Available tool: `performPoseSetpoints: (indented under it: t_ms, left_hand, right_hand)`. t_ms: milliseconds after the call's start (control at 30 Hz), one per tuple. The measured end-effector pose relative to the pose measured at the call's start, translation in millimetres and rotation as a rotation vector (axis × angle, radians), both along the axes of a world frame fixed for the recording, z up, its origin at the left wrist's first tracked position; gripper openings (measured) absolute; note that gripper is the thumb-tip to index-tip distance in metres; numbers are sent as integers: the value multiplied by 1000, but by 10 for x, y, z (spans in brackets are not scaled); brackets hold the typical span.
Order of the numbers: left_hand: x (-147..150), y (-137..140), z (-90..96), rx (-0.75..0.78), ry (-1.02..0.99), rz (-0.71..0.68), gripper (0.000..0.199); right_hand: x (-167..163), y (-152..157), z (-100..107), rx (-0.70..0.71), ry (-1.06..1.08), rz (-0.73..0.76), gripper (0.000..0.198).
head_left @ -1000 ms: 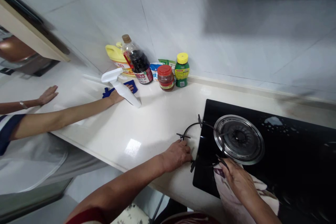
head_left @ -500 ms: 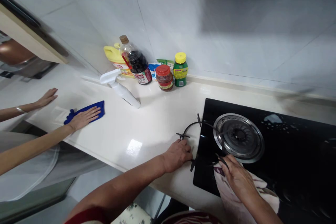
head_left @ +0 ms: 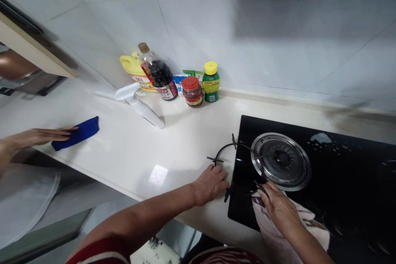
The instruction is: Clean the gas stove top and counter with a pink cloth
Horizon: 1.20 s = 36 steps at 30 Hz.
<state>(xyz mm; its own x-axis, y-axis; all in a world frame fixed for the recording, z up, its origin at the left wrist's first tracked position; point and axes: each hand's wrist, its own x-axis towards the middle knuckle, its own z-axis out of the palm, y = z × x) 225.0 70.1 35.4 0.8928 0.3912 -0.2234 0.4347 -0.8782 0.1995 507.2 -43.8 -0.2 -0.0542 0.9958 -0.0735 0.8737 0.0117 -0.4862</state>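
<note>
Cream countertop (head_left: 173,148) bears black hob (head_left: 340,165), spray bottle (head_left: 140,105), jars (head_left: 192,91).

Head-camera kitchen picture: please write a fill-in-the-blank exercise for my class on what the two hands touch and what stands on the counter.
1. The left hand holds the black pan support, which lies half off the ______.
2. The right hand presses a ______ on the black glass.
3. The jar beside the green bottle has a ______ lid.
4. Another person's hand rests on a ______ cloth.

Missing words: stove; cloth; red; blue
</note>
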Motion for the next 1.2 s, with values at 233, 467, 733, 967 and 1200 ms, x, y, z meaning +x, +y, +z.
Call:
performPoseSetpoints:
  t_ms: [233,467,733,967,1200]
  left_hand:
    - [-107,-2,-88,18,-40,0,15]
    - [-121,-3,-144,38,-84,3,15]
    - [-185,-49,-94,39,-146,18,32]
    - [-309,-342,-189,-83,-523,251,72]
    - [-226,-483,-130,-354,-918,1130,55]
  right_hand:
    - [-32,17,54,-40,37,10,39]
    - [-44,21,-26,15,93,2,38]
    - [-87,48,8,18,104,-4,39]
    - [-145,52,63,-54,62,-41,38]
    - [-147,43,108,-71,91,-39,38]
